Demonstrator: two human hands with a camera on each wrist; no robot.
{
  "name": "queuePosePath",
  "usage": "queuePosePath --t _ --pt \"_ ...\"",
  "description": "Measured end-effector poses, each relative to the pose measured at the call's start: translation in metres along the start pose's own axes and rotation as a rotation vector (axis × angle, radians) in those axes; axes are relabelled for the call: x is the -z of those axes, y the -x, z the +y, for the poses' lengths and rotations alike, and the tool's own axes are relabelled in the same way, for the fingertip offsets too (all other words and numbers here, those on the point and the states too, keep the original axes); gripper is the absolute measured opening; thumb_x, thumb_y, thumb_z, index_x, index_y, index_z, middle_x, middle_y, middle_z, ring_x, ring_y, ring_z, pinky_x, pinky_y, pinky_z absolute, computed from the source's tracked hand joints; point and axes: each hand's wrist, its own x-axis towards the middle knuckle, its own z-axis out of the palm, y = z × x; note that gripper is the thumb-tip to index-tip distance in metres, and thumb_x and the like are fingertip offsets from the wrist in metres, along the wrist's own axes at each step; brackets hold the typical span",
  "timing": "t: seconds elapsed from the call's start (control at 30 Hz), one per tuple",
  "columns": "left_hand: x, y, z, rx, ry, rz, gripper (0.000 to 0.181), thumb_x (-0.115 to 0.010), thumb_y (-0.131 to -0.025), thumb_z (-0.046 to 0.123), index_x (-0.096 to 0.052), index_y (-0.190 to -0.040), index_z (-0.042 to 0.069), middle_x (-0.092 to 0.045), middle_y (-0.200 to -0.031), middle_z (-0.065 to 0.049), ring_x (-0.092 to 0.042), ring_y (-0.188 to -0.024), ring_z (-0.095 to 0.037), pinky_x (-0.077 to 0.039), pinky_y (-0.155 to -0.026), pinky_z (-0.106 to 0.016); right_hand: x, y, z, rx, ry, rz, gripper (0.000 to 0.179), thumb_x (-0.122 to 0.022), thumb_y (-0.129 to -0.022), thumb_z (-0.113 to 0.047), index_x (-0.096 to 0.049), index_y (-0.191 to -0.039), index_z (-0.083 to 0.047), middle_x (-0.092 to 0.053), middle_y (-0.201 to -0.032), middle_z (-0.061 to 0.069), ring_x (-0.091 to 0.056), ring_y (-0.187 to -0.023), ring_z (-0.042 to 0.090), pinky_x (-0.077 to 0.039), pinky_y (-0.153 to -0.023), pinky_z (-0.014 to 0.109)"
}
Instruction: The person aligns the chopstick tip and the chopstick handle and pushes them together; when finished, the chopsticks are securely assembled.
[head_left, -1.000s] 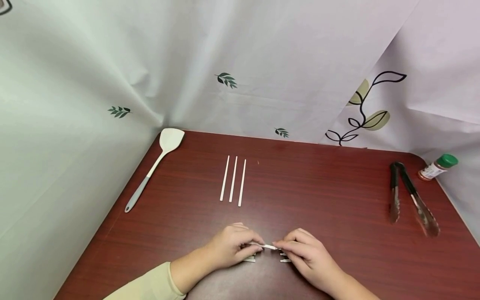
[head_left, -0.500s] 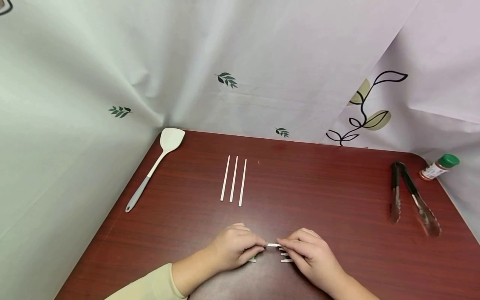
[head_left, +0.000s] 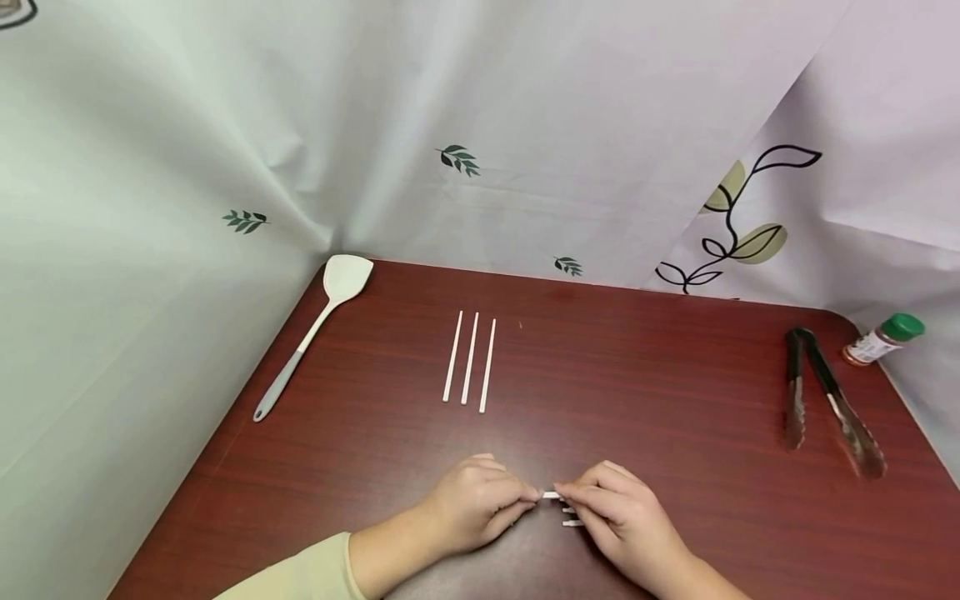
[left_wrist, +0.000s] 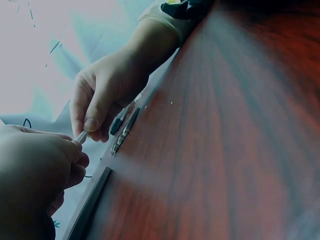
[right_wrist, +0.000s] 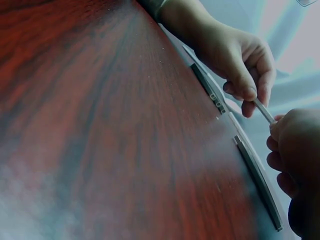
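Observation:
In the head view, my left hand (head_left: 483, 506) and right hand (head_left: 617, 510) meet near the front of the table, each pinching one end of a thin white stick (head_left: 551, 496). Only a short length shows between the fingertips, and a joint, if any, cannot be made out. In the right wrist view the stick (right_wrist: 264, 111) spans both hands above the tabletop. Short white rods (head_left: 572, 523) with narrower tips lie partly hidden under my right hand. In the left wrist view, more rods (left_wrist: 121, 134) rest on the table beyond the fingers.
Three white sticks (head_left: 469, 358) lie side by side at mid table. A white spatula (head_left: 313, 333) with a grey handle is along the left edge. Metal tongs (head_left: 832, 392) and a green-capped jar (head_left: 883, 340) stay at the right. A patterned curtain (head_left: 510, 208) borders the table.
My left hand has moved slightly right, closer to my right hand, hiding the rod ends beneath it. The held stick has gone from slanted to nearly level. The view has shifted slightly.

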Motion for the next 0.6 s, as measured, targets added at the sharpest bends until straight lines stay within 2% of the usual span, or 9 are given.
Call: queuePosePath --t 0.27,0.47,0.53,0.6 --pt "-0.0023 0.0012 0.0002 0.015 0.036 -0.002 0.006 -0.081 -0.094 0.013 -0.08 -0.1 0.013 -0.08 -0.095 0.008 -0.074 -0.084 0.001 -0.055 -0.079 -0.018 0.0007 -0.0032 -0.0026 0.0 0.018 -0.007 0.024 -0.061 -0.11 -0.017 -0.082 -0.106 -0.006 -0.071 -0.093 -0.003 -0.066 -0.083 0.012 -0.051 -0.076 0.024" --pt "-0.0017 0.0016 0.0011 0.043 0.049 0.009 0.011 -0.084 -0.091 0.011 -0.081 -0.101 0.013 -0.08 -0.096 0.008 -0.074 -0.086 0.002 -0.055 -0.08 -0.018 -0.0002 -0.0046 -0.0004 0.02 0.034 0.03 0.023 -0.064 -0.109 -0.018 -0.083 -0.104 -0.006 -0.073 -0.092 -0.002 -0.068 -0.081 0.014 -0.049 -0.078 0.028" --pt "-0.0008 0.0012 0.0016 0.059 0.044 0.014 0.015 -0.085 -0.089 0.011 -0.081 -0.104 0.014 -0.08 -0.097 0.009 -0.073 -0.084 0.003 -0.054 -0.079 -0.018 0.0001 -0.0029 0.0019 -0.02 0.086 0.071 0.023 -0.068 -0.107 -0.025 -0.083 -0.101 -0.009 -0.074 -0.091 -0.003 -0.067 -0.081 0.015 -0.044 -0.085 0.031" --pt "-0.0001 0.0004 0.0021 0.074 0.033 0.019 0.018 -0.085 -0.089 0.012 -0.081 -0.107 0.015 -0.08 -0.097 0.01 -0.072 -0.082 0.005 -0.054 -0.078 -0.018 0.0016 0.0 0.0037 -0.108 0.137 0.114 0.024 -0.075 -0.102 -0.034 -0.084 -0.097 -0.013 -0.074 -0.091 -0.004 -0.066 -0.082 0.015 -0.039 -0.091 0.033"
